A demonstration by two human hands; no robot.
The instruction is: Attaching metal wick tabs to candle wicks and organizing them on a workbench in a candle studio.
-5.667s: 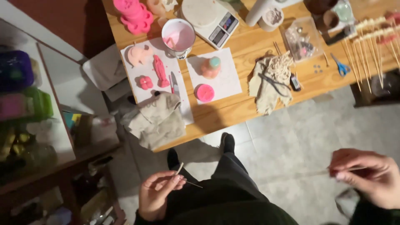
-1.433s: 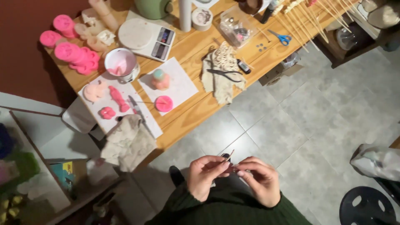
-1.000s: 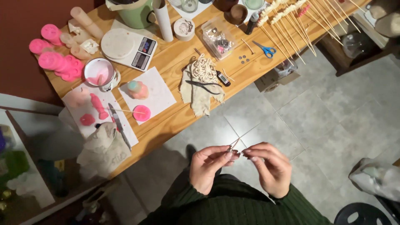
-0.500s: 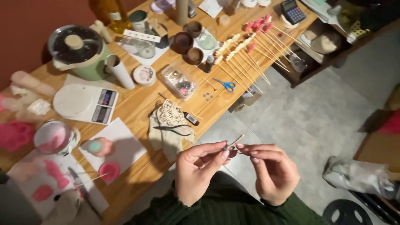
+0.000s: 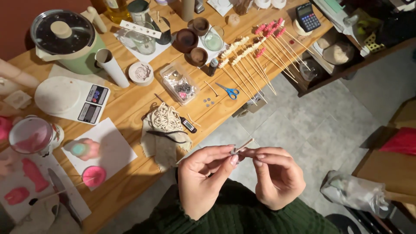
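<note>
My left hand [image 5: 201, 177] and my right hand [image 5: 277, 175] meet in front of my chest, above the floor beside the wooden table [image 5: 130, 104]. Together they pinch a short pale wick [image 5: 243, 145] with a small metal tab at its base. The left thumb and fingers grip the tab end. The right fingertips touch the wick from the other side. Dark green sleeves cover both wrists. On the table nearest my hands lie a coil of pale wick cord [image 5: 166, 118] on a beige cloth [image 5: 162, 145] and dark pliers [image 5: 167, 135].
The table carries a kitchen scale [image 5: 71, 99], a green pot with a lid [image 5: 65, 41], a pink-stained cup [image 5: 30, 136], pink moulded pieces on white paper [image 5: 108, 149], blue scissors [image 5: 228, 91], several skewers [image 5: 255, 56], a clear box [image 5: 178, 83] and a calculator [image 5: 307, 16]. Grey tiled floor lies to the right.
My hands came together from far apart and joined on the wick. The view swung right along the table; in the last half second my hands barely moved.
</note>
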